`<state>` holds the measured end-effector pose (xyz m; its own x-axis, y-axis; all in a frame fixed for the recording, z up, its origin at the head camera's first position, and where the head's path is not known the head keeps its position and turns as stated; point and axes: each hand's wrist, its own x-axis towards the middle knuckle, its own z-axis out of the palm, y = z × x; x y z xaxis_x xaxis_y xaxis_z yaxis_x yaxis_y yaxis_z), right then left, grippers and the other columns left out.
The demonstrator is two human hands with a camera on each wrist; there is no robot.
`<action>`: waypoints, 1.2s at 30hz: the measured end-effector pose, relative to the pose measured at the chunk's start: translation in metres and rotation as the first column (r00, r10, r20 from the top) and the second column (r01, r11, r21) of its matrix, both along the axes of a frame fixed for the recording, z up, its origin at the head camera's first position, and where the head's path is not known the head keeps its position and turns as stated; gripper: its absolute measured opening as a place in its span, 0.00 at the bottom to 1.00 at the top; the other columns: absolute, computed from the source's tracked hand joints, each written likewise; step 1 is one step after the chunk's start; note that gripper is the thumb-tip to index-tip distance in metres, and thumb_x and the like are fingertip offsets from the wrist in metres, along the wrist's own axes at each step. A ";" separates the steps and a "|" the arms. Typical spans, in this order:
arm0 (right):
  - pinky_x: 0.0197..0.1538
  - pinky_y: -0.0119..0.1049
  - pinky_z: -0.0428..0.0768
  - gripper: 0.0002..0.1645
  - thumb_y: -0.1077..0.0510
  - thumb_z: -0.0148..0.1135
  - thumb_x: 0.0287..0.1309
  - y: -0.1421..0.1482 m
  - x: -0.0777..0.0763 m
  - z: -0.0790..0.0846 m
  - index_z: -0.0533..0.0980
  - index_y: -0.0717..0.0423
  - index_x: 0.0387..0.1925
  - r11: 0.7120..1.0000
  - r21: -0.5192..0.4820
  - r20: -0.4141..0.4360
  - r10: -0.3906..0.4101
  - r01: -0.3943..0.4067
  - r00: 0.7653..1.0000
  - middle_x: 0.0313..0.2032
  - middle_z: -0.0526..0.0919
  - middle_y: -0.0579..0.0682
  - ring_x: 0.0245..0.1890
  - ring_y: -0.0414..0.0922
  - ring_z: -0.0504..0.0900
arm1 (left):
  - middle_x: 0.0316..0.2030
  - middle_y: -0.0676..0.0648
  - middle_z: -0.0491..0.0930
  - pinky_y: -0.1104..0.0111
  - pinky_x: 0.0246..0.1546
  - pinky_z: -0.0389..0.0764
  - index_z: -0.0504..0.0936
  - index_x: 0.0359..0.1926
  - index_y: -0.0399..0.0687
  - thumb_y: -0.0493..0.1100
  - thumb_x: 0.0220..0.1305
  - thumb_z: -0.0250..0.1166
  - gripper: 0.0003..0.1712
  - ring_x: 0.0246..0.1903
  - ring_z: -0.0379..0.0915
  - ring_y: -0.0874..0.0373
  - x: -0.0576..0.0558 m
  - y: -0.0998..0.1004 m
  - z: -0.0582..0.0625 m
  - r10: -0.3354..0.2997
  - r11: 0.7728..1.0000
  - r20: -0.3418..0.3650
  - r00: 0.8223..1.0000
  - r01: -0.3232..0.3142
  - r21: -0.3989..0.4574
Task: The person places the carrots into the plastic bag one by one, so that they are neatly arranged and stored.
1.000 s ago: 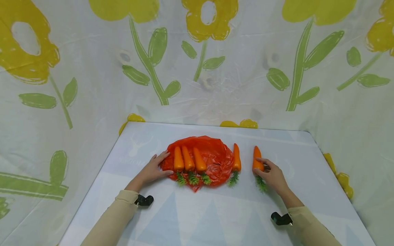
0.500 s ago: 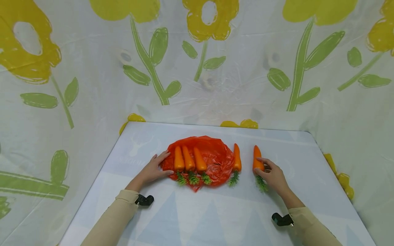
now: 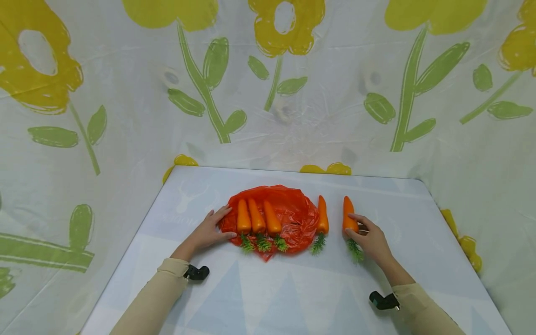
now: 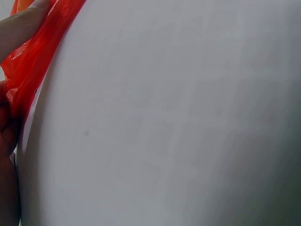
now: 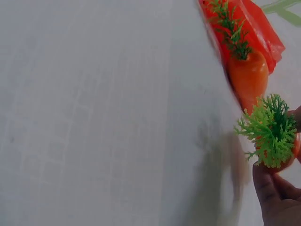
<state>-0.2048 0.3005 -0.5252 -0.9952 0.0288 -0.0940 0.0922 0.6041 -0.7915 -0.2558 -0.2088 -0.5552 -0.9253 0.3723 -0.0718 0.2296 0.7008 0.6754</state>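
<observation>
A red plastic bag (image 3: 295, 211) lies crumpled on the table, with three orange toy carrots (image 3: 272, 219) side by side over it, green tops toward me. My left hand (image 3: 208, 230) holds the bag's left edge; the left wrist view has the thumb (image 4: 23, 28) over the red plastic and curled fingers partly behind it. Another carrot (image 3: 322, 215) lies along the bag's right edge. Farther right, my right hand (image 3: 371, 237) pinches a carrot (image 3: 349, 214) between thumb and fingers. Its leafy top (image 5: 270, 134) faces the right wrist camera, and its shadow falls on the table beside it.
The pale table (image 3: 289, 298) has a printed pattern of blue triangles. A hanging cloth (image 3: 318, 121) with yellow flowers surrounds it at the back and sides. Black wrist cameras (image 3: 197, 273) sit at both cuffs.
The carrot in my right hand has shifted slightly left and away from me in the last half second. The left hand, the bag and the other carrots stay in place.
</observation>
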 end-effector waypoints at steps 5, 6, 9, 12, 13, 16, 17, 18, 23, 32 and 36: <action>0.59 0.55 0.80 0.36 0.44 0.66 0.68 -0.006 0.003 0.005 0.70 0.55 0.71 1.000 -0.022 -0.025 0.020 -0.020 0.999 0.66 0.72 0.66 0.58 0.63 0.77 | 0.79 0.45 0.54 0.33 0.71 0.49 0.60 0.79 0.52 0.67 0.56 0.73 0.56 0.77 0.38 0.31 0.000 0.001 -0.001 0.009 1.000 0.007 1.000 -0.009 -0.004; 0.59 0.55 0.80 0.36 0.44 0.66 0.68 -0.007 0.003 0.006 0.70 0.55 0.71 0.999 -0.028 -0.028 0.023 -0.024 0.999 0.66 0.72 0.66 0.58 0.63 0.77 | 0.79 0.45 0.54 0.33 0.71 0.49 0.61 0.79 0.52 0.67 0.56 0.73 0.56 0.77 0.38 0.31 0.000 0.001 -0.001 0.011 1.000 0.008 1.000 -0.011 -0.004; 0.60 0.55 0.79 0.36 0.44 0.66 0.68 -0.009 0.004 0.007 0.70 0.54 0.70 0.999 -0.031 -0.032 0.031 -0.032 0.999 0.66 0.72 0.66 0.58 0.62 0.77 | 0.79 0.45 0.54 0.32 0.70 0.50 0.61 0.79 0.52 0.67 0.56 0.72 0.56 0.76 0.38 0.29 0.000 0.001 -0.001 0.013 1.000 0.011 1.000 -0.013 -0.002; 0.60 0.56 0.79 0.36 0.44 0.66 0.67 -0.011 0.005 0.008 0.70 0.54 0.70 0.999 -0.027 -0.036 0.039 -0.040 0.999 0.65 0.72 0.66 0.58 0.62 0.78 | 0.79 0.46 0.53 0.33 0.70 0.50 0.60 0.79 0.52 0.68 0.56 0.72 0.56 0.77 0.38 0.30 0.000 0.001 -0.001 0.013 1.000 0.014 1.000 -0.013 -0.003; 0.60 0.56 0.79 0.36 0.44 0.66 0.68 -0.011 0.005 0.008 0.70 0.54 0.70 0.999 -0.025 -0.037 0.041 -0.042 0.998 0.65 0.72 0.66 0.58 0.62 0.78 | 0.79 0.46 0.53 0.33 0.71 0.49 0.60 0.79 0.52 0.67 0.56 0.73 0.56 0.77 0.38 0.31 0.000 0.000 -0.001 0.013 1.000 0.014 1.000 -0.013 -0.003; 0.60 0.55 0.79 0.36 0.44 0.66 0.67 -0.011 0.005 0.008 0.71 0.54 0.70 0.999 -0.020 -0.043 0.043 -0.044 0.998 0.65 0.73 0.65 0.57 0.61 0.78 | 0.79 0.46 0.53 0.34 0.72 0.48 0.60 0.79 0.52 0.67 0.56 0.73 0.56 0.77 0.38 0.31 0.000 0.000 -0.001 0.011 1.000 0.009 1.000 -0.011 -0.005; 0.60 0.55 0.79 0.35 0.44 0.66 0.68 -0.012 0.005 0.008 0.71 0.54 0.70 0.999 -0.020 -0.044 0.045 -0.046 0.998 0.65 0.73 0.64 0.57 0.60 0.78 | 0.79 0.47 0.53 0.35 0.72 0.48 0.60 0.79 0.52 0.67 0.56 0.73 0.56 0.77 0.38 0.32 0.000 0.001 -0.001 0.012 1.000 0.009 1.000 -0.012 -0.006; 0.60 0.54 0.79 0.35 0.44 0.66 0.68 -0.012 0.005 0.008 0.71 0.53 0.70 0.999 -0.020 -0.044 0.048 -0.049 0.998 0.66 0.73 0.63 0.58 0.60 0.78 | 0.79 0.47 0.53 0.35 0.72 0.48 0.60 0.79 0.52 0.67 0.56 0.73 0.56 0.77 0.38 0.32 0.000 0.001 0.000 0.014 1.000 0.009 1.000 -0.014 -0.007; 0.60 0.50 0.81 0.36 0.43 0.66 0.67 -0.015 0.005 0.009 0.71 0.52 0.70 0.997 -0.048 -0.046 0.065 -0.067 0.997 0.67 0.72 0.61 0.58 0.58 0.77 | 0.79 0.47 0.53 0.34 0.71 0.49 0.60 0.79 0.53 0.68 0.56 0.72 0.57 0.77 0.37 0.32 0.000 0.001 -0.001 0.022 1.000 0.017 1.000 -0.022 -0.009; 0.54 0.39 0.84 0.34 0.46 0.67 0.67 -0.023 0.007 0.012 0.72 0.52 0.69 0.992 -0.080 -0.060 0.094 -0.098 0.994 0.66 0.73 0.61 0.56 0.58 0.79 | 0.79 0.45 0.53 0.36 0.73 0.47 0.60 0.79 0.52 0.67 0.56 0.73 0.56 0.78 0.38 0.34 -0.001 0.001 0.000 0.015 1.000 0.008 1.000 -0.015 -0.012; 0.54 0.40 0.84 0.33 0.47 0.67 0.67 -0.025 0.008 0.013 0.72 0.52 0.69 0.990 -0.091 -0.068 0.106 -0.112 0.992 0.66 0.73 0.61 0.56 0.58 0.80 | 0.79 0.46 0.53 0.37 0.73 0.47 0.60 0.79 0.52 0.67 0.56 0.73 0.56 0.78 0.38 0.35 -0.001 0.001 -0.001 0.014 1.000 0.006 1.000 -0.014 -0.010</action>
